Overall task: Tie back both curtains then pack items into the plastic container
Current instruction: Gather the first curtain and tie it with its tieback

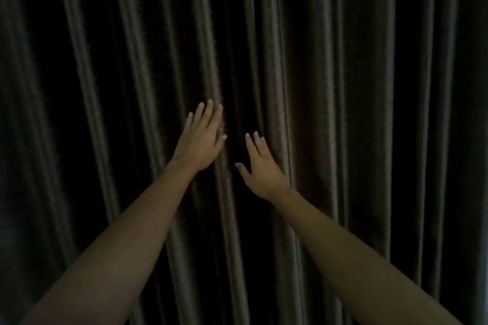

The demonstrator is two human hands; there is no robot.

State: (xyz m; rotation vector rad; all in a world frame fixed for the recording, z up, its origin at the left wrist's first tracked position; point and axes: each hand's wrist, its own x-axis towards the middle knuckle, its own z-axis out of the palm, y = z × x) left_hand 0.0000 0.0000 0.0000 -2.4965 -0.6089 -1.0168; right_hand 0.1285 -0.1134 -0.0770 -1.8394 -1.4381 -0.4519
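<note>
The whole view is filled by two dark olive-brown curtains of thick, deeply pleated fabric, hung closed. The left curtain (113, 92) and the right curtain (364, 92) are seen to meet near the middle, where a narrow black fold runs down between the hands. A hemmed edge (281, 66) is visible as a thin straight line just right of that fold; whether it is the true meeting edge cannot be told in the dim light

The left hand (200, 142) is held flat, fingers straight and close together, at the pleats of the left curtain, and nothing is gripped. The right hand (261, 169) is spread likewise, thumb set apart and fingers straight toward the right curtain, and nothing is held. Actual contact with the cloth cannot be confirmed for either hand

The fabric is judged soft and limp yet fairly heavy, so it is expected to bunch and sag rather than move as a stiff panel. Each curtain is best taken at its inner edge, with several pleats gathered together inside curled fingers, so that it can be drawn outward and bundled for tying. No tie-back is shown, and the plastic container is not in view; the tying is judged not yet begun
</note>
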